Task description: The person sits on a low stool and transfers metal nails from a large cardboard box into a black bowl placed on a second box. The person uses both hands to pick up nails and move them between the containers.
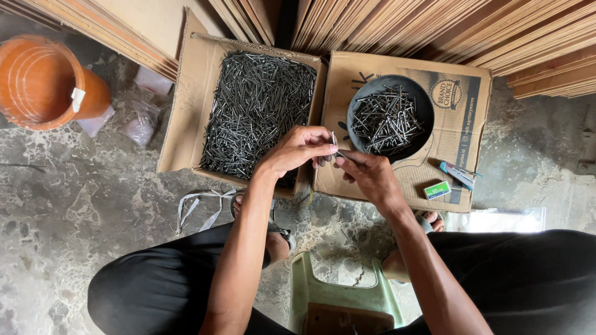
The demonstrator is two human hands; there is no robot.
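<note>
My left hand and my right hand meet in front of me, fingertips together, pinching a few thin steel nails between them. Behind my left hand stands an open cardboard box heaped with dark nails. A closed cardboard box sits to its right and carries a round black bowl holding several nails. My hands hover over the gap between the two boxes, just below the bowl.
An orange plastic bucket stands at far left. Stacked wooden boards line the back. A small green-and-white box and a blue cutter lie on the closed box. A green stool is between my knees, on a rough concrete floor.
</note>
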